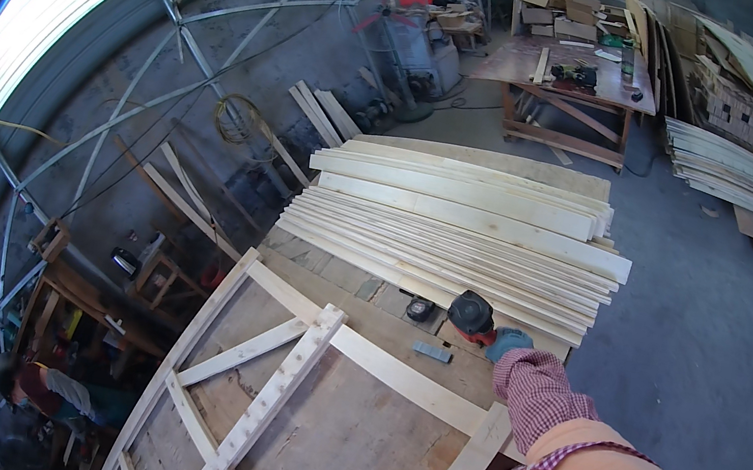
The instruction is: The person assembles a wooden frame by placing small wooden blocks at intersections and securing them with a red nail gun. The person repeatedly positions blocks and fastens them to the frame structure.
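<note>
My right hand (510,341), in a blue-grey glove and checked sleeve, is closed around a red and black power tool, seemingly a nail gun (472,317). The tool is at the right end of a wooden bench, just short of the stacked pale boards (468,221). To its left lie a black tape measure (420,309) and a small grey strip (433,352), perhaps nails. Nearer to me, a timber frame (412,380) with cross and diagonal slats rests on the bench. My left hand does not show.
Another person (61,391) is bent over at the lower left, beside wooden clutter. A work table (578,75) with boxes and tools stands at the far side. Curved sheets (745,177) are stacked at the far right. Metal bracing (212,88) runs along the left wall.
</note>
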`<action>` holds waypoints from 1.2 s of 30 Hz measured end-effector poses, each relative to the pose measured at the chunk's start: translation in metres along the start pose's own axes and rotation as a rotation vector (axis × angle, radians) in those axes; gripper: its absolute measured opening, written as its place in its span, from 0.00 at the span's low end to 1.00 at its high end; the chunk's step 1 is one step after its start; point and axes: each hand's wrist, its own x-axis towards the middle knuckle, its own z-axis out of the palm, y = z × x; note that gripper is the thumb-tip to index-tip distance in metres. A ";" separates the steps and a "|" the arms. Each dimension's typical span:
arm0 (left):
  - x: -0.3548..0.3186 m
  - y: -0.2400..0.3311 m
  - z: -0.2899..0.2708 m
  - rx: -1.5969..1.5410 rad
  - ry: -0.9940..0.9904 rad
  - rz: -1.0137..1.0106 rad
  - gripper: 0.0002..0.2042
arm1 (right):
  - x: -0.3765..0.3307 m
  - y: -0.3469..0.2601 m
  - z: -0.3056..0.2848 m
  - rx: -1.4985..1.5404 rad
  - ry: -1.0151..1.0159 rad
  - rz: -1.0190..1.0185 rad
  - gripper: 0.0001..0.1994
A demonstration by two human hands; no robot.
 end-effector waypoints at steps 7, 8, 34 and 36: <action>-0.001 -0.001 -0.001 -0.001 -0.008 -0.002 0.38 | 0.006 0.004 0.010 0.061 -0.008 -0.019 0.22; -0.002 -0.002 -0.001 0.000 -0.010 0.000 0.38 | 0.006 0.004 0.009 0.066 -0.018 -0.008 0.22; -0.011 -0.012 0.008 -0.027 -0.041 -0.050 0.38 | 0.028 0.018 0.004 -0.019 -0.031 -0.019 0.23; -0.013 -0.013 0.008 -0.030 -0.041 -0.054 0.38 | 0.028 0.017 0.000 -0.030 -0.049 -0.019 0.23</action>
